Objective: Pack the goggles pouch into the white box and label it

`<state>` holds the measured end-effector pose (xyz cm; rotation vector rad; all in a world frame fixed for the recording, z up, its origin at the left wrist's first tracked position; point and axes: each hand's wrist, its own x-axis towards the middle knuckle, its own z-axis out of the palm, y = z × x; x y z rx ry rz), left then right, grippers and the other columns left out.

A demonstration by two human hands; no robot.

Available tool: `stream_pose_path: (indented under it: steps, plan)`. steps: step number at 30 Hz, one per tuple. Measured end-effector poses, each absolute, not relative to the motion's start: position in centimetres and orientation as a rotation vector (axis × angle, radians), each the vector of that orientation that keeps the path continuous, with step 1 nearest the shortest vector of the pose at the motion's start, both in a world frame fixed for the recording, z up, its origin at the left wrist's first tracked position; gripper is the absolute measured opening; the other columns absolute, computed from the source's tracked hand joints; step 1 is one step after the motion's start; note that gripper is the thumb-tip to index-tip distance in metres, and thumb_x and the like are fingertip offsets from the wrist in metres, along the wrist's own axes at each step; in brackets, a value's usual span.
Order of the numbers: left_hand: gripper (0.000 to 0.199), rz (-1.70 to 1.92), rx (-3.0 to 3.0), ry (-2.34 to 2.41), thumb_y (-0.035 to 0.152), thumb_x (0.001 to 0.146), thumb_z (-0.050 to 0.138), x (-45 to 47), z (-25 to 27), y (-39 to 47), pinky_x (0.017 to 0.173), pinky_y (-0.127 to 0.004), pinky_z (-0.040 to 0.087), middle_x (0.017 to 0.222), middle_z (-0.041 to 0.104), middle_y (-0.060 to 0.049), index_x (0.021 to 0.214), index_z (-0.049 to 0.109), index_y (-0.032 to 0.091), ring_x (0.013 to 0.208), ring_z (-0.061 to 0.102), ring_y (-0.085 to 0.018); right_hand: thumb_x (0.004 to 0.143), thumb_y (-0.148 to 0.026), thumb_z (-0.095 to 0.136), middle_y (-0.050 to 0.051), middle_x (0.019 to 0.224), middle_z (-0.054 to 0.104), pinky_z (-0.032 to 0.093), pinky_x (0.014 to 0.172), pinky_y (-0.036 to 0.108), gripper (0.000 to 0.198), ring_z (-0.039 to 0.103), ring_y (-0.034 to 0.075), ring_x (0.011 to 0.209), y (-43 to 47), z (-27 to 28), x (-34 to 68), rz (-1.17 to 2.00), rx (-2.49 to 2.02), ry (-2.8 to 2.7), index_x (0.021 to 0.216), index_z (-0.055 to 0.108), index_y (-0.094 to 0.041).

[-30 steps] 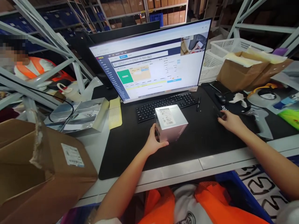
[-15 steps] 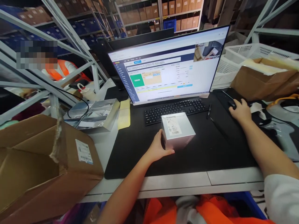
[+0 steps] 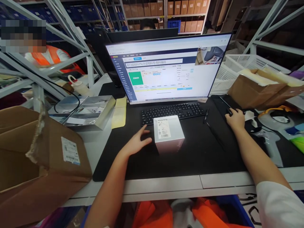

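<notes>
A small white box with a printed label and the word "Wakening" on top stands on the black desk mat. Just to its left is my left hand, open, thumb and fingers apart and clear of the box. Over at the right, my right hand curls over a dark computer mouse, most of which its fingers hide. Behind the box lies a black keyboard. The monitor behind that shows a form page with a green block and a small camera picture.
An open carton takes up the left edge. Beside it are a grey tray of papers and a yellow pad. A pen lies near the keyboard. A scanner and a tape roll sit far right.
My left hand has let go of the white box and drawn left from it. The right hand stays at the mouse. The view has shifted slightly.
</notes>
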<state>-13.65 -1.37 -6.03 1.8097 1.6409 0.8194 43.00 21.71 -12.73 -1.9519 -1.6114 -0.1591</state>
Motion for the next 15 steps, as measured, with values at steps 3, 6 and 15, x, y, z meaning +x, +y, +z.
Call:
stream_pose_path:
  steps: [3,6,15]
  plan:
    - [0.083,1.283,1.794,2.099,0.064,0.081,0.057,-14.6,-5.6,-0.7,0.112,-0.044,0.042,0.126,0.065,-0.005,0.144,0.055,0.011,0.124,0.058,-0.025,0.097,-0.037,0.046,0.023,0.148,0.043,0.036,0.115,0.044,0.059,0.046,0.039,0.135,21.7,-12.8,43.2,-0.165,-1.922,-1.651,0.146,0.059,-0.008]
    - [0.063,1.615,1.666,2.179,0.055,0.084,0.056,-15.4,-4.7,-0.3,0.108,-0.039,0.045,0.118,0.068,-0.007,0.125,0.068,0.008,0.117,0.062,-0.024,0.097,-0.042,0.046,0.026,0.145,0.044,0.037,0.114,0.047,0.061,0.047,0.042,0.134,21.4,-12.8,43.3,-0.127,-1.925,-1.642,0.144,0.06,-0.006]
    - [0.062,0.66,1.235,2.819,0.042,0.097,0.056,-22.2,0.4,8.2,0.111,-0.05,0.038,0.146,0.047,-0.02,0.149,0.052,0.01,0.137,0.043,-0.038,0.085,-0.072,0.028,0.019,0.147,0.047,0.041,0.101,0.064,0.089,0.048,0.044,0.131,22.4,-13.9,43.4,-0.213,-1.954,-1.517,0.148,0.059,-0.017]
